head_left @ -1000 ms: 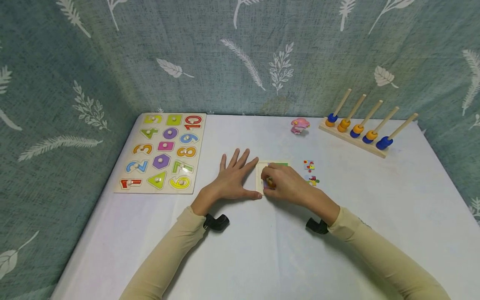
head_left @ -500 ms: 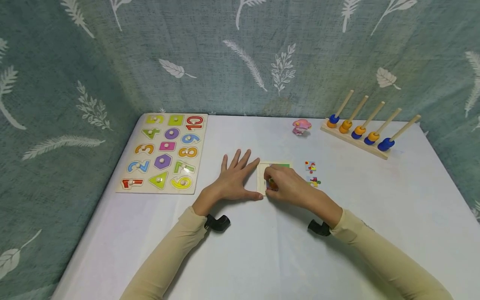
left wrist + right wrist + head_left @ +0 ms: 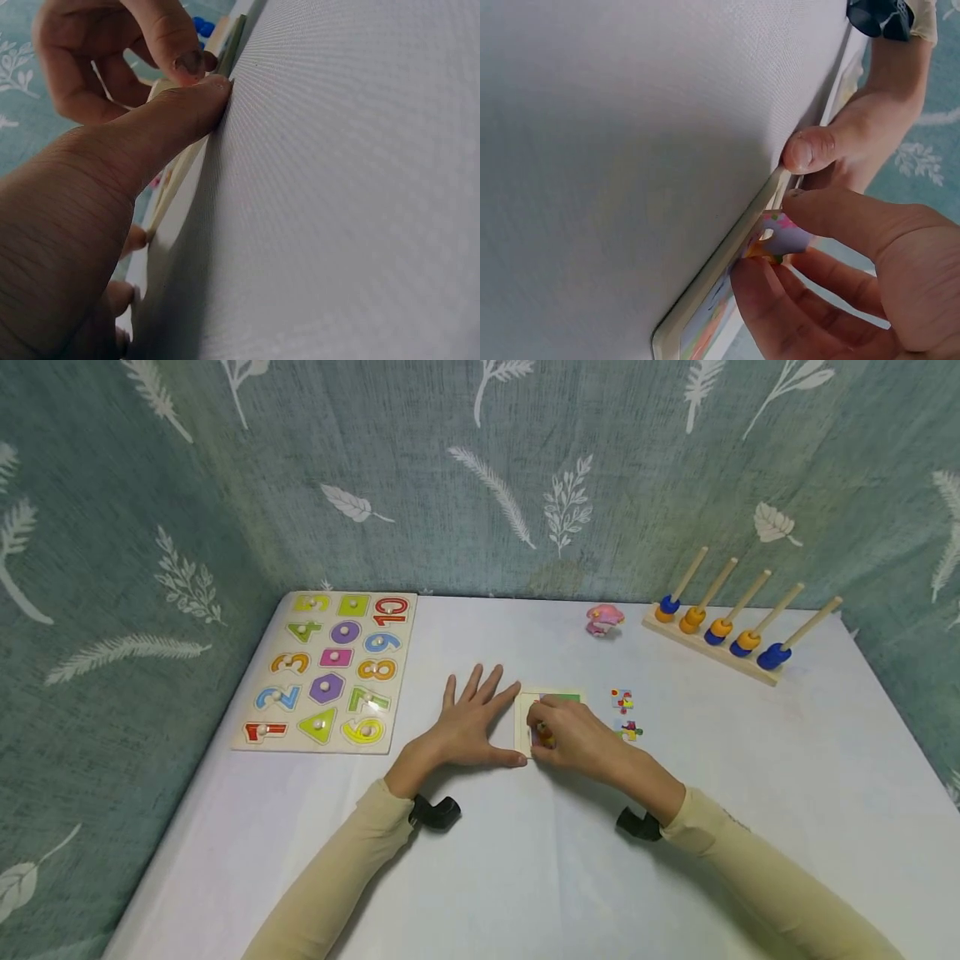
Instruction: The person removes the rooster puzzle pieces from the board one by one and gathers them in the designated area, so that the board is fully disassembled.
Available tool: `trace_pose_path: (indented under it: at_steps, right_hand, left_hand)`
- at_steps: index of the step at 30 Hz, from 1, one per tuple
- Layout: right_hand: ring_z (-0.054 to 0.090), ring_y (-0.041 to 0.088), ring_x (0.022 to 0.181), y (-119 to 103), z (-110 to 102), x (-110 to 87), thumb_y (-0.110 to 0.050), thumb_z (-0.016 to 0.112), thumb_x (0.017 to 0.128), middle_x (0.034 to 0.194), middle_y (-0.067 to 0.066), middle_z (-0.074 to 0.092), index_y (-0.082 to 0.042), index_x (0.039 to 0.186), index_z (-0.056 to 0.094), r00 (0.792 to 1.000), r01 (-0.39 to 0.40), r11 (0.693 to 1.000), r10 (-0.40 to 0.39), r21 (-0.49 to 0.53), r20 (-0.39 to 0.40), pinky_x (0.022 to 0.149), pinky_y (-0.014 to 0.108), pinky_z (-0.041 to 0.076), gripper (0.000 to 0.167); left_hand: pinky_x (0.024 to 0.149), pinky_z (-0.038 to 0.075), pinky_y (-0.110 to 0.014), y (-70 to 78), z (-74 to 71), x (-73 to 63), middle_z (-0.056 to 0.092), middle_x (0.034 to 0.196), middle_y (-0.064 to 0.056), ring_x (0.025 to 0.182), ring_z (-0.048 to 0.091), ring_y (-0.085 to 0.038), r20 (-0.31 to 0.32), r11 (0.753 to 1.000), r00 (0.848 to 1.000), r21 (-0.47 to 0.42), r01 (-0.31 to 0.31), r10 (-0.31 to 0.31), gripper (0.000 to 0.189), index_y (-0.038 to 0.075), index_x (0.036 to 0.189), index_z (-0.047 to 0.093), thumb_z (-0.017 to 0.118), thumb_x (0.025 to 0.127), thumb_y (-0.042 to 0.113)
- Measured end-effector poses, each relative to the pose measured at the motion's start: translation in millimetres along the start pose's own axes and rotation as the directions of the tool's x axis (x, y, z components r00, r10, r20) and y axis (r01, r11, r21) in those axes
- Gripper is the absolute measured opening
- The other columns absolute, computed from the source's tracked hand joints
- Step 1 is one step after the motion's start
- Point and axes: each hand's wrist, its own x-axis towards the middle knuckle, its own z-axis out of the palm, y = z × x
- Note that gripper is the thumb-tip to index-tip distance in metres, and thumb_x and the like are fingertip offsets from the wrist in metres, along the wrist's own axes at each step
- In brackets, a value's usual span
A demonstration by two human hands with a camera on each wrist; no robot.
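Note:
With fingers spread, my left hand (image 3: 468, 727) rests at the left side of a small wooden puzzle tray (image 3: 522, 718). Its thumb and forefinger touch the tray's edge. Over the tray's left part, my right hand (image 3: 581, 735) pinches a jigsaw piece (image 3: 786, 238) with purple and pink print. That piece stands tilted at the tray, partly hidden by the fingers; whether it sits in its place I cannot tell. Part of the green picture (image 3: 572, 697) shows behind the right hand. Two loose jigsaw pieces, an upper piece (image 3: 622, 700) and a lower piece (image 3: 628, 730), lie right of the tray.
A wooden number-and-shape peg board (image 3: 348, 702) lies at the left. A pink toy figure (image 3: 603, 619) stands toward the back. At the back right is a bead stacker (image 3: 716, 643) with upright pegs. A leaf-patterned cloth wall (image 3: 420, 485) borders the white table (image 3: 480, 885).
The whole head view shifts slightly. The right hand makes only small movements over the tray with the piece; the left hand keeps its place.

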Motion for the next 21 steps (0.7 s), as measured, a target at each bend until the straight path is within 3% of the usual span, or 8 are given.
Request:
trace_pose_path:
  at_steps: [12,21]
  right_hand:
    - [0.047,0.012,0.067,2,13,-3.4,-0.007,0.084,0.079,0.085,0.004,0.061,-0.005,0.092,0.071,0.991,0.057,0.996,-0.064,-0.064,-0.122,0.057,0.025,0.043,0.018]
    - [0.048,0.011,0.069,1,14,-4.0,-0.006,0.084,0.079,0.087,0.004,0.061,-0.004,0.093,0.072,0.991,0.057,0.998,-0.062,-0.038,-0.117,0.060,0.025,0.043,0.019]
  left_hand:
    - [0.112,-0.008,-0.067,0.6,0.6,-0.9,0.004,0.167,-0.011,0.151,-0.007,-0.037,-0.019,1.000,1.000,-0.010,-0.016,0.016,0.112,0.020,0.161,0.023,0.072,0.075,0.072]
    - [0.111,-0.008,-0.068,1.6,0.5,-2.8,0.004,0.167,-0.012,0.151,-0.008,-0.037,-0.014,1.000,1.000,-0.019,-0.013,0.012,0.112,0.020,0.162,0.022,0.072,0.075,0.072]
